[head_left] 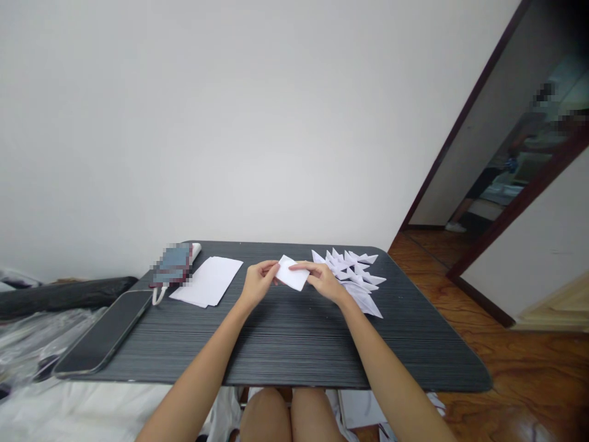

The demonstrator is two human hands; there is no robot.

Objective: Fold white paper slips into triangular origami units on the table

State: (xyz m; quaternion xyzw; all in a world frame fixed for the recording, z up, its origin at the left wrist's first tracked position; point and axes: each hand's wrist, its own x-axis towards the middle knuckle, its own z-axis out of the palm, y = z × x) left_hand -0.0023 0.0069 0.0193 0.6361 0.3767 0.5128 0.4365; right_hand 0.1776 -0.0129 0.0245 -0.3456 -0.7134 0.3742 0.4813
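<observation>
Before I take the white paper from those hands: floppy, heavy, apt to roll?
The white paper is small and looks thin, so likely light. Held between the left hand and right hand, it shows no obvious sag, so probably fairly stiff. It looks flat, so I'd expect sliding rather than rolling.

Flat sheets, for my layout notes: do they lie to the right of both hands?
No, the flat sheets lie left of the left hand, while the folded papers lie beside the right hand.
</observation>
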